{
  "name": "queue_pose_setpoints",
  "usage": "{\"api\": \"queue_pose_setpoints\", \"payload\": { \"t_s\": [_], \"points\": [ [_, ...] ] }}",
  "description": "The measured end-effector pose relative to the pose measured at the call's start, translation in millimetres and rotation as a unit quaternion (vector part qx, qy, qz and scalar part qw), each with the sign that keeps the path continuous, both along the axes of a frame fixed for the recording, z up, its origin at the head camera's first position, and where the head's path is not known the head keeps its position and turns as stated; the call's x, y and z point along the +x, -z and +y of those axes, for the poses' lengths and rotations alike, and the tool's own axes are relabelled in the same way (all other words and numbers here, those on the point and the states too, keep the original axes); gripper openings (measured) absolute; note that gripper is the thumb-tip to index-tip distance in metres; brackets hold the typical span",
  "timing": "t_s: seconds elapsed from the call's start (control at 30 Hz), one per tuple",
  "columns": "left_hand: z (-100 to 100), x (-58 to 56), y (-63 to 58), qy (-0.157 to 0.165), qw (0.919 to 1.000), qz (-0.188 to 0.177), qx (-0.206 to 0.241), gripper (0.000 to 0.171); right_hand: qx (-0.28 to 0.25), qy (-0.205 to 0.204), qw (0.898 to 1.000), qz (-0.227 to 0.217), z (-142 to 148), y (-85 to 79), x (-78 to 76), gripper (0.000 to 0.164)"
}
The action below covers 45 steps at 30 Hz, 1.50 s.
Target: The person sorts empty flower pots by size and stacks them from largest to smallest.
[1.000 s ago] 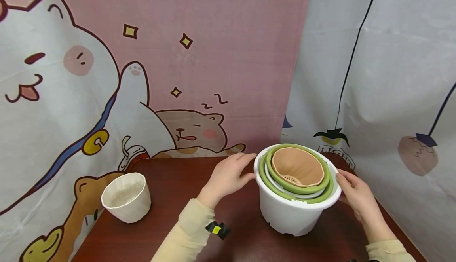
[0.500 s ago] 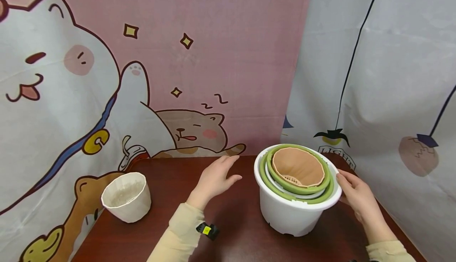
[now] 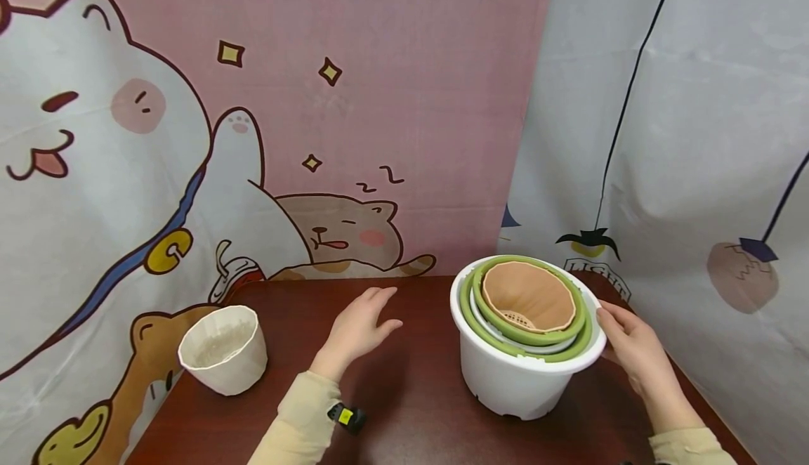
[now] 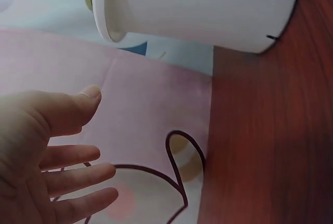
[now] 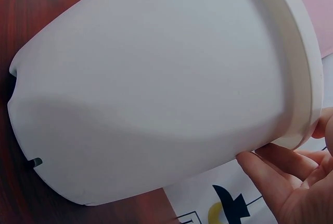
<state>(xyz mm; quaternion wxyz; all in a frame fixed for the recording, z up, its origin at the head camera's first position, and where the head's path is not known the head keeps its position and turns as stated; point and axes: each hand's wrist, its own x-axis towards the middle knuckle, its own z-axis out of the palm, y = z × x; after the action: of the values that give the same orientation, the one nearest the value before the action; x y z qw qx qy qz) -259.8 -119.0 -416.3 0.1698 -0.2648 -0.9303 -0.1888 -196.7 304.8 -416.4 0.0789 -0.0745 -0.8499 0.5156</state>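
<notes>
A large white flowerpot stands upright on the table at the right, with smaller pots nested in it. Green rims and a white one show inside, and an orange-tan pot with a perforated bottom is innermost. My right hand pinches the big pot's rim from the right, thumb over the edge and fingers below it, as the right wrist view shows at the flowerpot wall. My left hand hovers over the table left of the stack, fingers extended and thumb apart, holding nothing.
A cream-white faceted pot stands alone at the table's left side. The dark red-brown table is backed by a printed cloth with cartoon cats, and a greyish cloth hangs at the right.
My left hand has left the rim of the large white flowerpot and moved left, away from the stack. The right hand and the pots have stayed in place.
</notes>
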Motion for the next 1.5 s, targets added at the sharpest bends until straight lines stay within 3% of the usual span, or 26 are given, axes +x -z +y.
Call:
{"api": "queue_pose_setpoints", "payload": {
  "t_s": [0.43,0.8,1.13,1.33,1.5],
  "points": [
    [-24,-0.3,21.6,-0.035,0.9991,-0.025,-0.007,0.062,0.001,0.000,1.000,0.002,1,-1.0,0.6,0.068],
    [-58,5.4,23.1,-0.078,0.9963,-0.033,-0.009,0.062,-0.006,0.001,1.000,0.008,-2,-1.4,1.3,0.068],
    [-90,15.8,32.7,-0.110,0.9930,-0.044,0.005,0.061,-0.012,-0.001,1.000,0.010,0,-3.2,1.8,0.068],
    [-103,20.9,35.7,-0.115,0.9932,-0.016,0.003,0.061,-0.013,-0.005,1.000,0.003,-1,-2.6,2.0,0.067],
    [-114,26.0,28.4,-0.124,0.9921,0.017,0.012,0.061,-0.011,-0.005,1.000,0.004,-1,-2.9,2.6,0.066]
  ]
}}
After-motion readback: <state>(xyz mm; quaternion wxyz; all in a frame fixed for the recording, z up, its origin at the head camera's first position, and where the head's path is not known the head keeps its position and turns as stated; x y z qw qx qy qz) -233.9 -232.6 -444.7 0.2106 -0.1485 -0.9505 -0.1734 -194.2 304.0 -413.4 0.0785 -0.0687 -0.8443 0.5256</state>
